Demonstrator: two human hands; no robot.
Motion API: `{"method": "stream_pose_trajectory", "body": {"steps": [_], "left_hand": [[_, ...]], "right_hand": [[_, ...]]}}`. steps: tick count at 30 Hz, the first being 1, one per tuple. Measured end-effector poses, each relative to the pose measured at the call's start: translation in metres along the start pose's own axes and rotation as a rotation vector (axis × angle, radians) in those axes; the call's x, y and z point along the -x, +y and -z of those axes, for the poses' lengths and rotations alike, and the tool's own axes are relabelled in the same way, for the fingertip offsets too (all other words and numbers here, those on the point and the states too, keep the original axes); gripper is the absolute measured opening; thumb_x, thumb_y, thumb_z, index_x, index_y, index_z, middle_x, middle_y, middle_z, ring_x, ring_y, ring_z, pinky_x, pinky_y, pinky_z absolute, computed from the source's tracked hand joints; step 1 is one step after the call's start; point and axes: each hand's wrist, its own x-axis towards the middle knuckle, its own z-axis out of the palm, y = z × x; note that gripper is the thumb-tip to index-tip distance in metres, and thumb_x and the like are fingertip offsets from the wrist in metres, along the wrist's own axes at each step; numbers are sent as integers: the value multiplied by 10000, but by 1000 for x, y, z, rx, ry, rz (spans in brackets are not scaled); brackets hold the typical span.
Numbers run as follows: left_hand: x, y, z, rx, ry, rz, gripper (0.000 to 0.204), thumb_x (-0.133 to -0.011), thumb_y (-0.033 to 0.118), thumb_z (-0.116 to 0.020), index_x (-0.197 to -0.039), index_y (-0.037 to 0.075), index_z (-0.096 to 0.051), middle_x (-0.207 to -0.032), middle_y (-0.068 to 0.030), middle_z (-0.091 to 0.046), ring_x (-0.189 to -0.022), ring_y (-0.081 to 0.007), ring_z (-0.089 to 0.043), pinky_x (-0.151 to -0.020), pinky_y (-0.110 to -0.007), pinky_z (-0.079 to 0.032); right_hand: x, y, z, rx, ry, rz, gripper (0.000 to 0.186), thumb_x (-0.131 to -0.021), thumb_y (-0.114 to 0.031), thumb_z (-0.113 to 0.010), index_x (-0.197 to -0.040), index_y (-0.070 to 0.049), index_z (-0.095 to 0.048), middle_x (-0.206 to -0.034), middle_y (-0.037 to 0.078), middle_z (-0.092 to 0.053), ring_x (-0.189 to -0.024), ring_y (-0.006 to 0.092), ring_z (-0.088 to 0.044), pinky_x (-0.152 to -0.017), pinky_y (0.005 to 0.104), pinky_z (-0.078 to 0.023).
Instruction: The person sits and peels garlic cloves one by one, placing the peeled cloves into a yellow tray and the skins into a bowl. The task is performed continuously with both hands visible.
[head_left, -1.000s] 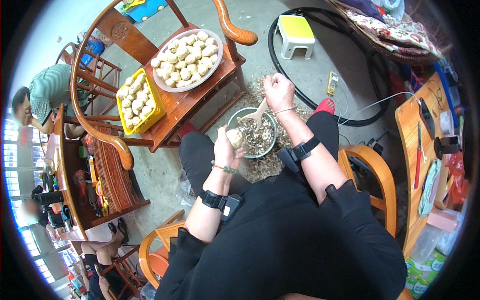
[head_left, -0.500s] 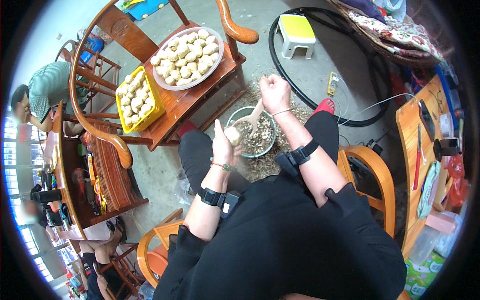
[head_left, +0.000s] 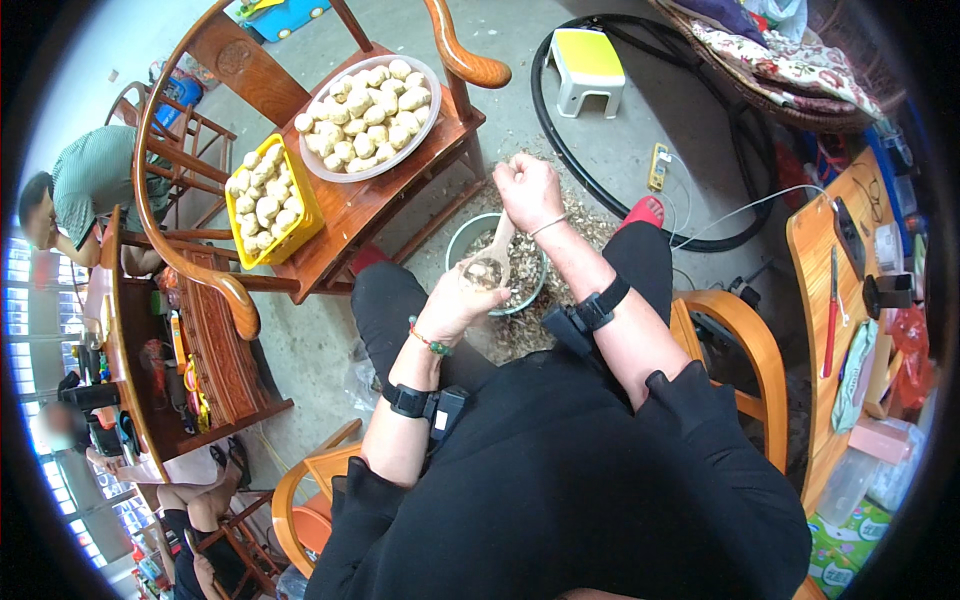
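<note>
My right hand (head_left: 530, 192) is a fist around the handle of a wooden spoon (head_left: 503, 232), which slants down toward my left. The spoon's head meets a pale roundish lump (head_left: 484, 270) cupped in my left hand (head_left: 455, 300). My left thumb shows along the near side of the lump; the other fingers are mostly hidden. Below both hands stands a round bowl with a pale green rim (head_left: 463, 238), holding brown and whitish scraps.
More scraps (head_left: 590, 215) litter the floor around the bowl. A wooden armchair (head_left: 345, 215) carries a round tray (head_left: 432, 118) and a yellow basket (head_left: 312, 222) of pale lumps. A stool (head_left: 588, 70), black hose (head_left: 548, 130) and power strip (head_left: 658, 166) lie beyond. Another person (head_left: 105, 170) bends at far left.
The spoon's head has come out from over the bowl to the lump in my left hand. My right hand has shifted slightly left, and my left hand has turned, thumb now toward me.
</note>
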Motion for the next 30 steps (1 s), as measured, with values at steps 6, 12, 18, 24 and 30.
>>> {"method": "stream_pose_trajectory", "body": {"steps": [6,12,18,24,30], "left_hand": [[13,21,-23,120,121,-89,271,-711,60,-684,-932,20,-532,-719,33,-507,-546,-44,-429,-465,-186,-333],[9,20,-28,103,133,-146,222,-716,32,-641,-909,30,-531,-683,30,-497,-491,-46,-422,-424,-195,-314],[13,9,-17,88,110,-83,222,-697,8,-598,-912,28,-548,-705,44,-513,-508,-44,-429,-422,-193,-325],[11,18,-26,66,90,-71,190,-685,15,-622,-852,29,-532,-717,33,-516,-577,-56,-447,-486,-205,-350],[11,6,-13,133,68,-27,253,-677,16,-643,-908,-6,-544,-819,16,-554,-740,-68,-500,-645,-214,-422]], "right_hand": [[-17,18,16,61,99,-46,253,-742,-221,-585,-591,-20,-560,-534,164,-550,-495,313,-563,-497,391,-445],[4,-11,3,-46,-14,117,269,-747,-224,-591,-585,-20,-527,-486,136,-491,-436,214,-492,-461,336,-400],[-11,13,9,27,100,79,288,-746,-212,-607,-563,-17,-501,-482,142,-480,-422,219,-471,-453,350,-394],[3,-1,-3,-18,-49,142,253,-743,-189,-608,-578,-20,-518,-485,144,-467,-434,189,-464,-455,333,-387],[-16,17,8,-29,61,124,260,-739,-190,-606,-570,-15,-513,-483,133,-476,-425,179,-453,-454,331,-392]]}}
